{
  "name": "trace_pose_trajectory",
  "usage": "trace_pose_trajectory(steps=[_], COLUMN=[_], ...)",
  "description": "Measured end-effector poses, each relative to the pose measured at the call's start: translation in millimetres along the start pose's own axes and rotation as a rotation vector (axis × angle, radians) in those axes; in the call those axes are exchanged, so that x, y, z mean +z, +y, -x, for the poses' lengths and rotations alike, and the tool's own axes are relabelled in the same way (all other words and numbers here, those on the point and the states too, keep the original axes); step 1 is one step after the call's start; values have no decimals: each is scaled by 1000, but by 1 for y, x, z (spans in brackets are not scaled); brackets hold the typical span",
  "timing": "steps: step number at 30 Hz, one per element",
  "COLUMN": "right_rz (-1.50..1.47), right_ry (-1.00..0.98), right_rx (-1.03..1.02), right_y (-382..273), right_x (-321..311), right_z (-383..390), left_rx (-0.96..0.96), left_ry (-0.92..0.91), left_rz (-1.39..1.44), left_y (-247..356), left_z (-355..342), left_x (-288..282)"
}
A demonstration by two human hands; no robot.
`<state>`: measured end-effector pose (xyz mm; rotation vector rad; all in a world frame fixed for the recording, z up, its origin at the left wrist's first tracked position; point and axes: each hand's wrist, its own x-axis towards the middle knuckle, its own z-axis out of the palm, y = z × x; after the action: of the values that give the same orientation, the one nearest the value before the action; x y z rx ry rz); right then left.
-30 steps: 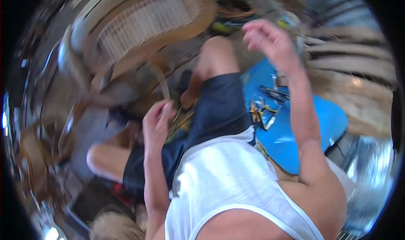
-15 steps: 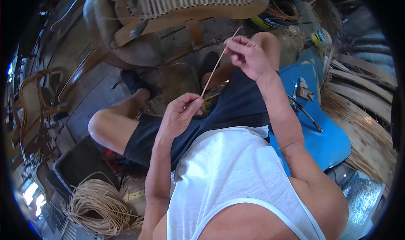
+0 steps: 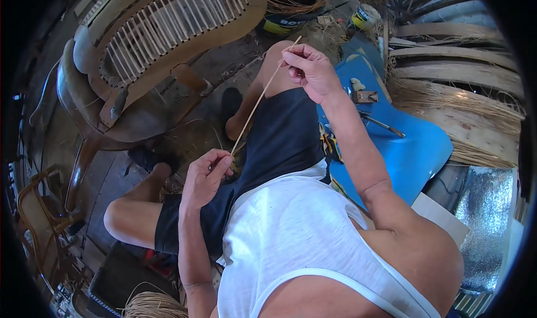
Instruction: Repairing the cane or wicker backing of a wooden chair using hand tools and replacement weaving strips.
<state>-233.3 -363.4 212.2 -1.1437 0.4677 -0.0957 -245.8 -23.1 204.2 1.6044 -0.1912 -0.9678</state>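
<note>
A thin, pale rattan strand (image 3: pixel 257 103) is stretched slantwise over my lap between my two hands. My left hand (image 3: pixel 206 175) pinches its lower end between thumb and fingers. Higher up and to the right, my right hand (image 3: pixel 311 72) grips the strand near its far end, and a short tip sticks out past the fingers. Ahead of me to the left lies a wooden chair frame (image 3: pixel 235 19) with rows of pale cane strips (image 3: pixel 162 33) strung across its opening. Neither hand touches that frame.
By my right arm is a blue plastic surface (image 3: pixel 408 159) with a small metal tool (image 3: pixel 366 96) and a thin-handled tool (image 3: pixel 386 127). Beyond are a dark bucket (image 3: pixel 285 24) and small can (image 3: pixel 364 16). A rattan coil (image 3: pixel 154 305) lies lower left; curved wooden pieces (image 3: pixel 453 63) stand right.
My view has turned rightward, so the chair frame shows more fully and the coil less. The strand stays in both hands, with more of its length showing between them.
</note>
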Motion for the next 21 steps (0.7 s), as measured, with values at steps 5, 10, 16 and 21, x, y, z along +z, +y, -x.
trace_pose_trajectory(steps=[5,10,16,21], right_rz=[-68,-109,-276,149], right_ry=[-21,-73,-301,-561], right_rx=[-36,-62,-306,-366], right_y=[7,7,-44,-66], right_x=[16,53,101,121], right_z=[2,4,38,58], left_rx=[61,107,62,283], left_ry=[50,112,225,388], left_rz=[-416,-607,-802,-628], left_y=[1,-23,-28,-21], left_z=[2,7,11,20], left_x=[-6,-18,-27,-30])
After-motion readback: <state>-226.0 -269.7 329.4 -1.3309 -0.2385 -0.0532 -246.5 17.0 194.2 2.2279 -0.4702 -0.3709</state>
